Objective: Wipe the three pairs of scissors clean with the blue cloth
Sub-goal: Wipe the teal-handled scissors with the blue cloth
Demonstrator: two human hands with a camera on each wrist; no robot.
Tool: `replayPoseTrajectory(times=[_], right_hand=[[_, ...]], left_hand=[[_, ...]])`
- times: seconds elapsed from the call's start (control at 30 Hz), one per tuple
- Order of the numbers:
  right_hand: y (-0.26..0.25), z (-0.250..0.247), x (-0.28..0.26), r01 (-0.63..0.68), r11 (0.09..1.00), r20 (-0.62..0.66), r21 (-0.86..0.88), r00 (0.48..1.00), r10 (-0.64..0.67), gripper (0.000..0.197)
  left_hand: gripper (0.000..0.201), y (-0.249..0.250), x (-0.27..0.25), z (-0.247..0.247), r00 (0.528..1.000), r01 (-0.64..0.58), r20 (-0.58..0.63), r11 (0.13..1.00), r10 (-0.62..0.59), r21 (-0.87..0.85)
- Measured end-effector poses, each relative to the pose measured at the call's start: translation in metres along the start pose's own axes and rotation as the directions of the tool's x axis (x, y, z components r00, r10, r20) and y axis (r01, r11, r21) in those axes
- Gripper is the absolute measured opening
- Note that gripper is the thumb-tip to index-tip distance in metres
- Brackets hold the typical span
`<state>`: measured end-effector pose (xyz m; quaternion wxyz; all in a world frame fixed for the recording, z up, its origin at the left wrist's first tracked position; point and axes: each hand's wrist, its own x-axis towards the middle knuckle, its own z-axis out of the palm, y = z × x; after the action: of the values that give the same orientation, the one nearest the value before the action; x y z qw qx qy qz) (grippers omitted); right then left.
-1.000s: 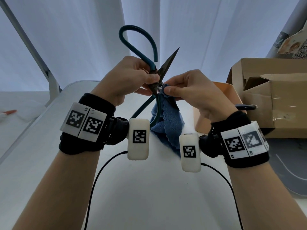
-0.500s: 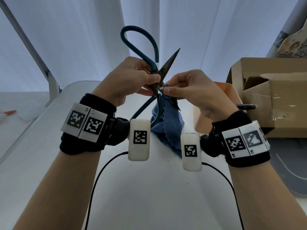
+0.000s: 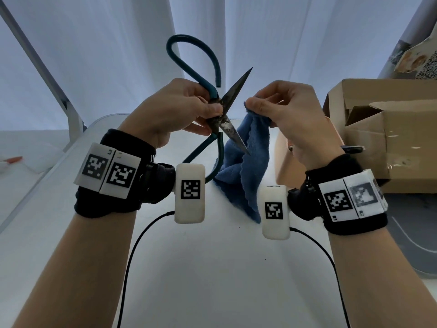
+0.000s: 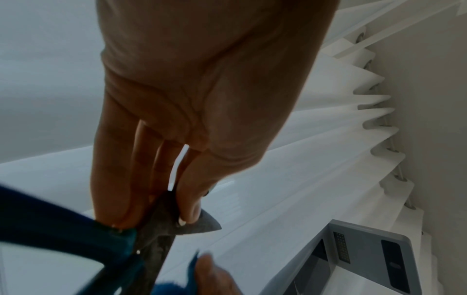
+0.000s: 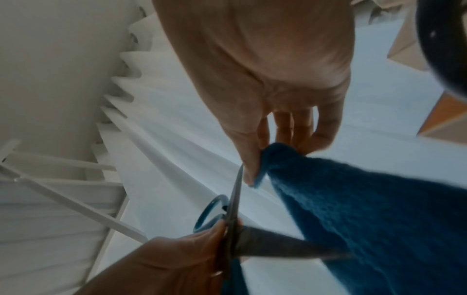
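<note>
The scissors (image 3: pixel 218 114) are held up above the desk (image 3: pixel 212 268), blades splayed wide, teal handle loops pointing up and down. The left hand (image 3: pixel 176 112) is clamped at the pivot, thumb and fingers pinching the metal where the blades cross; in the left wrist view a fingertip (image 4: pixel 188 216) is seen lying directly on the flat of one blade.

The blue cloth (image 3: pixel 243 166) is pinched at its top corner by the right hand (image 3: pixel 290 117), thumb and fingers closed on the fabric. The rest hangs loose down toward the desk. The cloth sits just beside the lower blade, whose point lies in front of the hanging folds; whether it touches the fabric cannot be told.

Step in hand, as judged: wiping of this pair, with dull mottled staining visible on the lower blade.

Handling notes:
- The cloth is better bunched thicker over the fingers before it is drawn along a blade.
- Strokes should be run from pivot to tip, along the flat or the back, never into the edge.
- The pivot pinch should be kept firm so the blades are not allowed to swing shut on the cloth hand.
- The loose tail of fabric may snag on the lower point.

Surroundings:
- An open cardboard box (image 3: pixel 387 136) stands at the right.
- An orange-tan container (image 3: pixel 282 159) stands just behind the right wrist, a dark handle (image 3: pixel 352 149) showing beside it; what it belongs to cannot be told.
- White curtains hang behind.
- Nothing stands between cloth and blade.
</note>
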<state>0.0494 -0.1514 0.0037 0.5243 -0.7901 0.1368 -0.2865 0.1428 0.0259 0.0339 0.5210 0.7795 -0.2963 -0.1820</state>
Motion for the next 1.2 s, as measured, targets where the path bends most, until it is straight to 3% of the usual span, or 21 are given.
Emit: replayPoseTrajectory(times=[0.13,0.3,0.37,0.53,0.9,1.2], right_hand=[[-0.004,0.013,-0.003,0.033,0.997,-0.013,0.071,0.999,-0.032,0.021],[-0.008,0.01,-0.008,-0.046,0.99,0.255,0.135,0.967,0.01,0.019],[-0.008,0.008,-0.008,-0.083,0.987,0.291,0.137,0.956,0.04,0.021],[-0.007,0.008,-0.006,-0.112,0.988,0.323,0.107,0.944,0.072,0.022],[-0.003,0.013,-0.007,-0.07,0.987,0.257,0.147,0.966,0.03,0.032],[-0.004,0.005,-0.004,-0.055,0.997,0.274,0.046,0.961,0.04,0.028]], left_hand=[[0.014,0.0,0.001,0.003,1.0,-0.013,0.006,1.0,0.013,0.014],[0.009,0.0,0.001,0.003,0.999,-0.015,-0.037,1.0,0.014,-0.021],[0.009,0.0,0.001,0.003,0.999,-0.021,-0.043,0.999,0.02,-0.041],[0.012,-0.001,0.001,0.005,0.999,-0.019,-0.032,1.0,0.018,-0.016],[0.008,0.001,0.0,0.004,1.0,-0.012,-0.026,0.998,0.01,-0.061],[0.005,0.002,-0.001,0.004,1.0,0.005,-0.031,0.999,-0.007,-0.047]])
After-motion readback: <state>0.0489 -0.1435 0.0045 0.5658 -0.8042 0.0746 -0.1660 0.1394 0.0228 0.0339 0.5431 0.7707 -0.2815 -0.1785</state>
